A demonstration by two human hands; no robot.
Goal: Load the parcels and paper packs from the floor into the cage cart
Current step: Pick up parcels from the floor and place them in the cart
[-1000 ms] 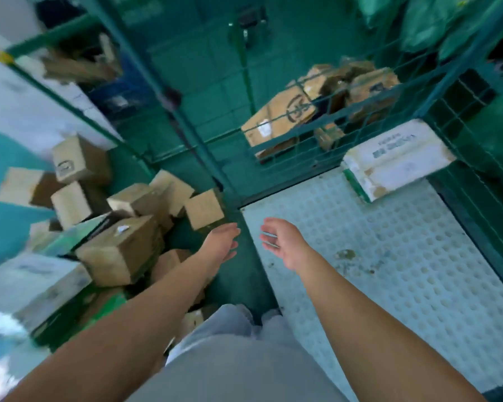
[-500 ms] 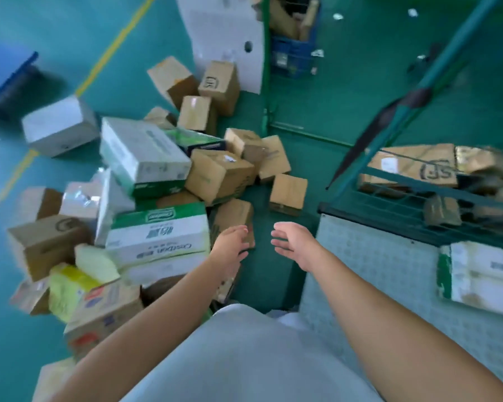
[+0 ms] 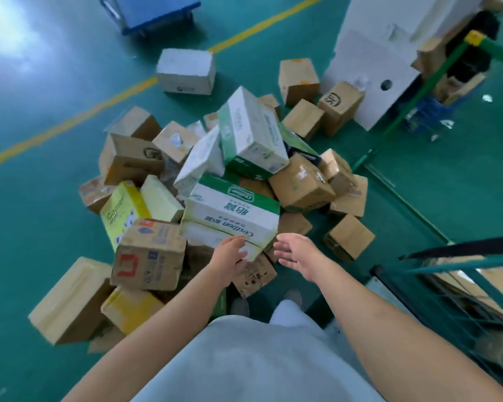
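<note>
A heap of brown cardboard parcels and paper packs lies on the green floor ahead of me. Nearest is a white-and-green paper pack (image 3: 233,216); a second such pack (image 3: 251,132) sits tilted higher on the heap. My left hand (image 3: 230,255) hovers open at the near edge of the nearest pack, whether touching I cannot tell. My right hand (image 3: 298,252) is open, empty, just right of it, above a small brown parcel (image 3: 254,275). The cage cart (image 3: 453,285) shows only its green mesh corner at the lower right.
A yellow paper pack (image 3: 128,210) and a red-printed carton (image 3: 148,253) lie left of my hands. A lone brown box (image 3: 349,237) sits to the right. A white panel (image 3: 372,74) and a green frame (image 3: 418,91) stand behind; a blue trolley (image 3: 154,10) is far back.
My view has swung left, from the cart floor to the floor heap. Both open hands have moved with it and now sit at the nearest white-and-green pack.
</note>
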